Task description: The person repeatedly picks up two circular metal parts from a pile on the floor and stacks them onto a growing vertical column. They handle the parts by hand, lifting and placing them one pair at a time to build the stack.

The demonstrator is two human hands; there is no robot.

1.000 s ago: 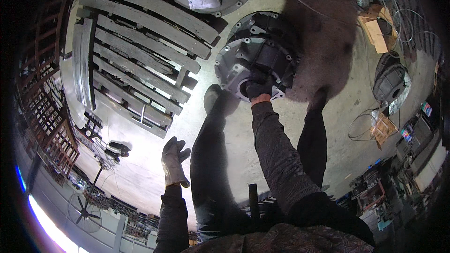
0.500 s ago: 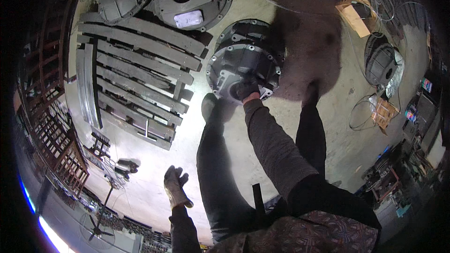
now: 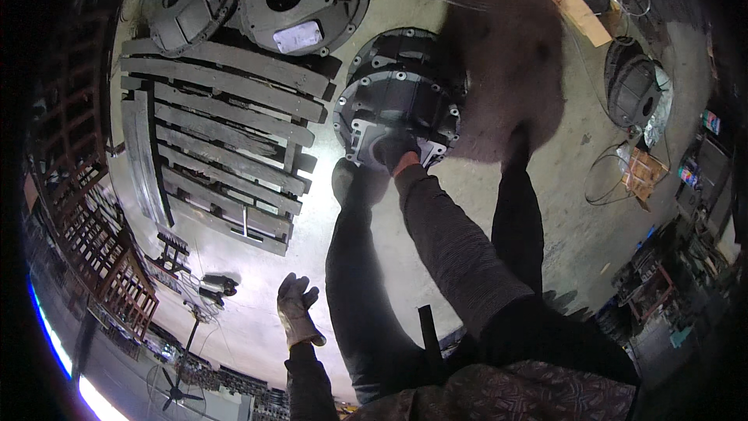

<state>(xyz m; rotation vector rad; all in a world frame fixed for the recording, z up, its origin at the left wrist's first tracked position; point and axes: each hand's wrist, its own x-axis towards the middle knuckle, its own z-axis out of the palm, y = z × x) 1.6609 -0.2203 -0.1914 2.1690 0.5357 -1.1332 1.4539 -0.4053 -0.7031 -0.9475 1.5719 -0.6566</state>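
A dark grey cast-metal bell housing (image 3: pixel 405 101) with bolt holes around its flange stands between my feet, close against another housing (image 3: pixel 409 43) behind it. My right hand (image 3: pixel 399 154), in a dark glove, reaches down to the round opening at the housing's near end. It is closed on the edge there, with its fingertips hidden inside. My left hand (image 3: pixel 297 310), in a pale worn glove, hangs in the air left of my leg. Its fingers are apart and it holds nothing.
To the left lies a slatted wooden pallet (image 3: pixel 226 132). Two more housings (image 3: pixel 343 19) (image 3: pixel 195 8) stand past it. At the right are an open cardboard box (image 3: pixel 584 15), another casting (image 3: pixel 631 90) and loose wire. Power tools (image 3: pixel 218 287) lie at the lower left.
The view has shifted slightly. My right hand stays at the housing's opening, and the housing looks tipped a little differently. My left hand is still raised and empty.
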